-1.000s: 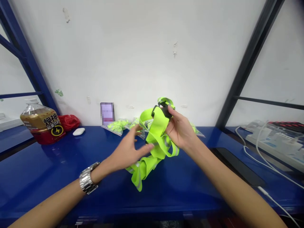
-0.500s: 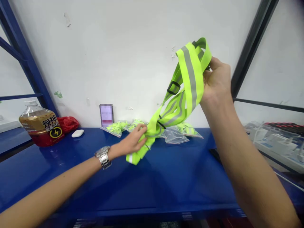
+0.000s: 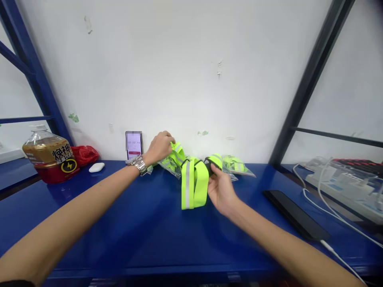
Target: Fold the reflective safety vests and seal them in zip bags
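From where I stand, the right hand (image 3: 222, 191) has its grip closed, thumb over fingers, on a black fitting (image 3: 208, 166) of the fluorescent-yellow reflective strap (image 3: 194, 184). The left hand (image 3: 161, 146) pinches another stretch, raised higher. Held at two spots, the strap seems supported so its loops drop freely between the hands, in front of the wall (image 3: 179, 79); whether the lowest loop touches the blue bench (image 3: 134, 239), I can't tell. Behind lie similar straps in clear bags (image 3: 239, 165), likely pushed back to leave working room. A lit smartphone (image 3: 134, 145) leans upright there, presumably for viewing. The dark phone (image 3: 296, 215) lies flat, cabled (image 3: 327, 246), probably charging.
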Motion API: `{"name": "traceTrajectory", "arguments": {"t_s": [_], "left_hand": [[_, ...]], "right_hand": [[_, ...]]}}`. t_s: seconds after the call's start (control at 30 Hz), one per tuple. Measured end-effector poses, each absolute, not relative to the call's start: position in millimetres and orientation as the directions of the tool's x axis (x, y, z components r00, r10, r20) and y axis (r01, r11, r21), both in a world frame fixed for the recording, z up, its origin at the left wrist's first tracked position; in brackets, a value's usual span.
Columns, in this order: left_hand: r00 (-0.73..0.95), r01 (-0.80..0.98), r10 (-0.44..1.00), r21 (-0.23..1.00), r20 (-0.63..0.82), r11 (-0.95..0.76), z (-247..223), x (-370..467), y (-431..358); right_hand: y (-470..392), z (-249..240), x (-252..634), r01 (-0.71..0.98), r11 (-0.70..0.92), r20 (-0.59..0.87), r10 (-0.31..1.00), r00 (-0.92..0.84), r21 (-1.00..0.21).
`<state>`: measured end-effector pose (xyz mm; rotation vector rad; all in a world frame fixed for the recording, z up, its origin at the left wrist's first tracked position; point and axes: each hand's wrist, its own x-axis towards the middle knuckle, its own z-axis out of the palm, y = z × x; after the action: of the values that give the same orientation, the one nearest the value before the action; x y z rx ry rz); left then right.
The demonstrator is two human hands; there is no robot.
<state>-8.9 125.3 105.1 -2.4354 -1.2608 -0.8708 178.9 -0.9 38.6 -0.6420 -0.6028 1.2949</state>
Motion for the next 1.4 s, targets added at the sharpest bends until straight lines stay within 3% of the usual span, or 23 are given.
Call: {"name": "traceTrajectory", "arguments": {"t_s": [0.07,0.13,0.23,0.33,0.4,0.47,0.53,0.63,0.7,0.8,0.93,1.23,1.4], "left_hand": [[0.429,0.726,0.604,0.141,0.672,-0.673,91,6,93],[0.485,0.604,0.619,0.275,0.618,-0.748,71,18,60],[0.491,0.561,0.702,0.43,0.515,-0.708,36,24,29],[0.533,0.523,0.738,0.526,0.413,-0.671,11,17,29],[0.552,0.566,0.74,0.479,0.384,-0.671,4,8,38],[0.562,0.617,0.719,0.372,0.41,-0.694,5,-1,48],[0.607,0.611,0.66,0.271,0.442,-0.744,8,-8,54],[0.675,0.548,0.569,0.199,0.469,-0.813,12,-13,54],[0.667,0.54,0.559,0.197,0.492,-0.818,11,-14,51],[0.632,0.562,0.588,0.225,0.504,-0.796,7,-16,47],[0.606,0.57,0.6,0.242,0.522,-0.785,1,-22,44],[0.653,0.526,0.538,0.192,0.532,-0.828,-6,-24,37],[0.704,0.502,0.486,0.12,0.518,-0.856,0,-20,31]], "right_hand": [[3,18,176,-0.649,0.052,-0.015,0.995,0.098,-0.759],[3,8,171,-0.606,0.045,0.029,0.999,0.036,-0.794],[0,8,164,-0.563,0.075,0.098,0.995,-0.01,-0.823],[-7,14,168,-0.455,-0.024,0.013,0.997,-0.078,-0.89],[-14,23,177,-0.227,-0.096,-0.073,0.991,-0.108,-0.969],[-22,34,188,0.154,-0.072,-0.094,0.985,-0.142,-0.985],[-27,45,196,0.478,0.186,0.11,0.977,-0.181,-0.859],[-27,54,197,0.734,0.559,0.523,0.788,-0.324,-0.387],[-22,50,193,0.805,0.582,0.579,0.698,-0.422,-0.116],[-11,36,184,0.857,0.513,0.545,0.702,-0.457,0.058],[2,24,178,0.845,0.517,0.511,0.695,-0.506,0.135],[9,15,176,0.845,0.533,0.441,0.751,-0.491,0.032],[6,12,176,0.872,0.487,0.436,0.776,-0.456,0.048]]}}
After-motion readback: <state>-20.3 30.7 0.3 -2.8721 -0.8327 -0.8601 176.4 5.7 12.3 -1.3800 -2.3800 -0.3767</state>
